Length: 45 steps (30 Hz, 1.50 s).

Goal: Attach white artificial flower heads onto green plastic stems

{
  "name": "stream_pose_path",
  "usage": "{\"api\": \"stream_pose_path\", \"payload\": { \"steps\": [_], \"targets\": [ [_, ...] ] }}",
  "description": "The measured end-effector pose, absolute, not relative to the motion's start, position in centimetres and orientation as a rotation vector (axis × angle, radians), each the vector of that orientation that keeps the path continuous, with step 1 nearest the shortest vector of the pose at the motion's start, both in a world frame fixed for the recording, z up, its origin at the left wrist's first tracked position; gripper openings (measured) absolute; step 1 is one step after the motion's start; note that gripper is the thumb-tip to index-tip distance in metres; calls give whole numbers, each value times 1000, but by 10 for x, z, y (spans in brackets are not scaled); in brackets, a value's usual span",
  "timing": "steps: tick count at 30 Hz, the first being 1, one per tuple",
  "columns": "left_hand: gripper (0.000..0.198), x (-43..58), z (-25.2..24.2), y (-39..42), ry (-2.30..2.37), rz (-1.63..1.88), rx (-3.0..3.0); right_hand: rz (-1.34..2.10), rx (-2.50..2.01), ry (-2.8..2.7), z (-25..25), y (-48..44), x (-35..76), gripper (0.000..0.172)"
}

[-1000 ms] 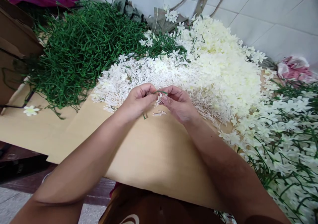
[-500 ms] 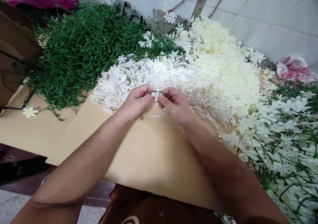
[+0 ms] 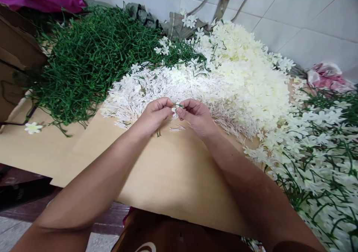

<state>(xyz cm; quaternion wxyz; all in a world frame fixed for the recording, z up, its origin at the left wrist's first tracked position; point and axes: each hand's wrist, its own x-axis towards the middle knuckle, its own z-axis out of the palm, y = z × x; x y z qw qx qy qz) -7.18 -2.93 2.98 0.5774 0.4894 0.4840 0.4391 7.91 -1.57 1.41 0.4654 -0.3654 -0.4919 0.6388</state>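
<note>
My left hand (image 3: 157, 113) and my right hand (image 3: 197, 116) meet over the board, fingers pinched close together. Between them is a small white artificial flower (image 3: 174, 112) with a green plastic stem (image 3: 177, 105) arching above it. Both hands grip this piece; its ends are hidden by my fingertips. Just below lie several thin white sticks (image 3: 177, 128), and a short green stem piece (image 3: 158, 133) shows beside my left wrist. Behind my hands spreads a heap of white stamen-like sticks (image 3: 156, 82).
A big pile of green stems (image 3: 97, 54) lies at left, loose white blossoms (image 3: 251, 76) behind right, and stemmed flowers (image 3: 316, 162) at far right. One single flower (image 3: 33, 128) rests on the left. A cardboard box (image 3: 19, 50) stands at the left edge; a tiled wall (image 3: 293, 21) rises behind.
The flower between my fingers has turned slightly, and the green stem now arches more visibly above it. My hands stay together in nearly the same place; the view has shifted a little.
</note>
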Motion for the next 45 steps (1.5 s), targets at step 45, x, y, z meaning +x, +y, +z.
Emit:
{"api": "stream_pose_path", "payload": {
  "steps": [45],
  "targets": [
    [43,-69,19,-24,1098,1111,1256,1716,-720,-1024,14,-10,95,28]
  ]
}}
